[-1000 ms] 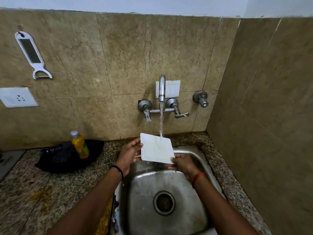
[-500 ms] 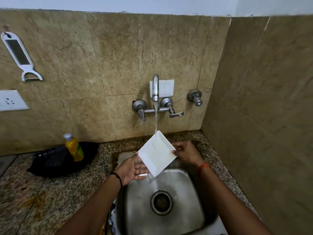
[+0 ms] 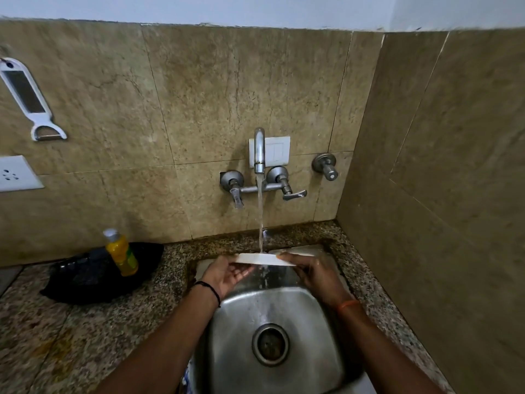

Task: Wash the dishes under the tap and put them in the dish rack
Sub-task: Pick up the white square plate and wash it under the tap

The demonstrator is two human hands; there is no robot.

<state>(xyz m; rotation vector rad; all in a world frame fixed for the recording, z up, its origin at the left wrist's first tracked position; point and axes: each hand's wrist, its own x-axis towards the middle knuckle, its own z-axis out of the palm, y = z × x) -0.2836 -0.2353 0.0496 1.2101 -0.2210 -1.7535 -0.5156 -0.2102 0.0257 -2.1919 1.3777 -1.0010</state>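
A white square plate (image 3: 262,259) is held nearly flat, seen edge-on, above the steel sink (image 3: 309,314). Water from the wall tap (image 3: 259,150) falls straight onto its top and runs off below. My left hand (image 3: 224,275) holds the plate's left edge with the palm turned up under it. My right hand (image 3: 315,273) grips the right edge with the fingers over the rim. The plate's top face is hidden at this angle. No dish rack is in view.
A yellow soap bottle (image 3: 120,253) stands on a black cloth (image 3: 93,275) on the granite counter (image 3: 56,336) left of the sink. A white peeler (image 3: 27,99) hangs on the tiled wall. A side wall (image 3: 440,194) closes in on the right.
The plate has been tipped from tilted, with its face towards me, to almost flat under the stream. Both hands have shifted along its edges.
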